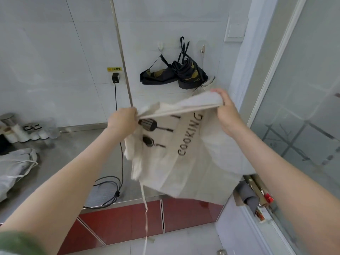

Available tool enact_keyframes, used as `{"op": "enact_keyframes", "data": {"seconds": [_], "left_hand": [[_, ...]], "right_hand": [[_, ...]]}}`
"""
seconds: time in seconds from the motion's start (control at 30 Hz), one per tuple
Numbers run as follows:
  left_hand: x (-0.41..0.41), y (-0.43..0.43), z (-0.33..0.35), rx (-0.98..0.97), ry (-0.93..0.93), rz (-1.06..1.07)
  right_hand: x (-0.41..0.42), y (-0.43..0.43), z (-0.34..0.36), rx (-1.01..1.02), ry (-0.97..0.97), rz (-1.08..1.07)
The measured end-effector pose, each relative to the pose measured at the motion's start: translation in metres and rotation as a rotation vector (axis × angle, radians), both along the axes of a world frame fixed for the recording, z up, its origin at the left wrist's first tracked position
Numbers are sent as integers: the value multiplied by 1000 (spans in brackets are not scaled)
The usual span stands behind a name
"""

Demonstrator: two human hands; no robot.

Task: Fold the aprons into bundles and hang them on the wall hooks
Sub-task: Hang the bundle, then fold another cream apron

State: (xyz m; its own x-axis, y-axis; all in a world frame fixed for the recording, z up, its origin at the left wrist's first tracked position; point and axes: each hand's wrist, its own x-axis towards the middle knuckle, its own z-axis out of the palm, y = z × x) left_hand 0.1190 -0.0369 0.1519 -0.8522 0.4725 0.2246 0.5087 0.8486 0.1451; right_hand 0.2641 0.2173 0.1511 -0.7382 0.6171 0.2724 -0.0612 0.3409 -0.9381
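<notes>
The left hand (122, 120) and right hand (228, 115) hold the cream cloth apron printed COOKING (185, 162) aloft before the wall, fingers clenched on its folded top edge. Its long tie (146, 210) dangles, seemingly loose, and could snag or pull the fold open.

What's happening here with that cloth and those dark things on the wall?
A person holds a cream apron printed COOKING up in the air, apparently mid-fold: the left hand and right hand each grip its top fold. On the wall behind, a left black bundle and a right black bundle already hang, with another hook to their right. A pale apron lies on the steel counter.
</notes>
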Motion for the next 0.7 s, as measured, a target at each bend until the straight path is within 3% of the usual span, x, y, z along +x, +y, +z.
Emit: {"op": "enact_keyframes", "data": {"seconds": [0.07, 0.17, 0.23, 0.33, 0.4, 0.53, 0.63, 0.7], "left_hand": [[1, 2, 21, 261, 176, 11], [-3, 1, 30, 583, 466, -244], [-6, 0, 16, 541, 648, -404], [-14, -5, -26, 341, 642, -498], [-12, -9, -55, 94, 403, -512], [-11, -10, -119, -655, -346, -237], [-10, -12, -149, -669, -777, -198], [-9, -4, -157, -617, -866, -185]], "right_hand": [[5, 1, 27, 196, 106, -57], [17, 4, 42, 463, 295, -156], [24, 8, 24, 474, 284, -143], [35, 18, -26, 441, 28, -97], [43, 23, -64, 428, -247, -37], [54, 22, -137, 480, -700, 231], [57, 17, -173, 412, -914, 348], [56, 16, -189, 354, -1068, 452]]}}
